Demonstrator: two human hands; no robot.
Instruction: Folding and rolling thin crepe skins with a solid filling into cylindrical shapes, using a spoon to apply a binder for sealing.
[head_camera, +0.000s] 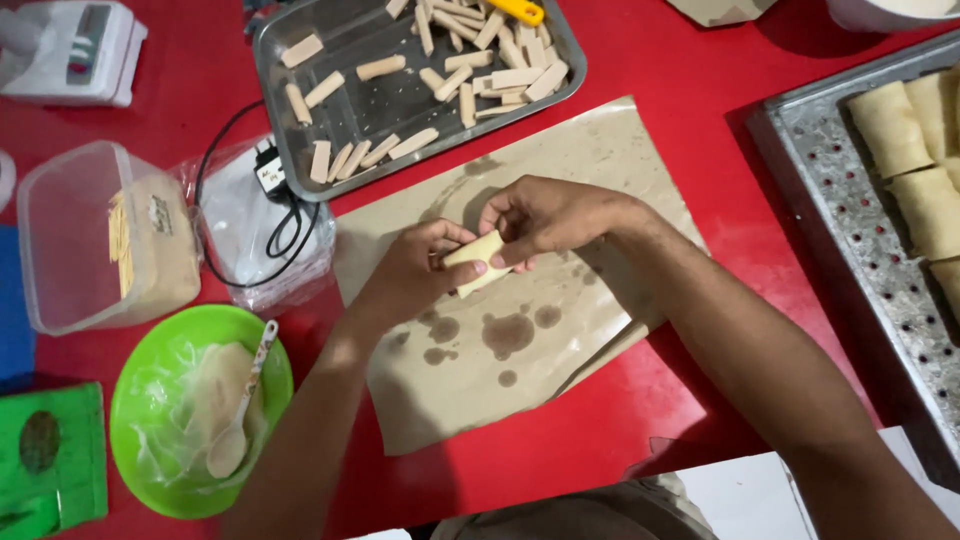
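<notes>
A small pale roll of dough wrapper (476, 260) is held between both hands above a sheet of brown paper (560, 330) stained with oil spots. My left hand (415, 272) grips its left end with the fingers curled under it. From the upper right, my right hand (545, 215) pinches the roll's top edge with thumb and fingertips. Both hands sit over the paper's upper middle.
A metal tray (360, 100) of several pale filling sticks lies behind the paper. At right, a perforated metal tray (850, 220) holds finished rolls (900, 130). At left are a green bowl (135, 400) with a spoon (240, 410), a clear plastic box (60, 240), a bagged cable and a white device.
</notes>
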